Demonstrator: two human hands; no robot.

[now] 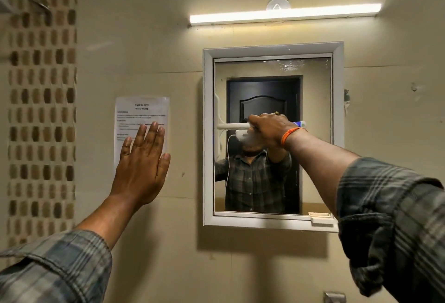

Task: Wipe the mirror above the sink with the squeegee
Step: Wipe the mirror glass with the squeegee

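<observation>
A white-framed mirror [315, 100] hangs on the beige wall under a light bar. My right hand [269, 129] is closed around the handle of a white squeegee [231, 125]. The handle lies level and the blade stands upright against the glass at the mirror's left edge, about mid-height. Streaks of wet residue show near the top of the glass. My left hand [142, 158] rests flat on the wall left of the mirror, fingers spread, partly covering a printed sheet of paper [140, 112]. The sink is out of view.
A lit tube light [284, 15] is mounted above the mirror. A strip of mosaic tiles [41, 100] runs down the wall at far left. A metal fitting [333, 296] shows at the bottom edge. The mirror reflects a person and a dark door.
</observation>
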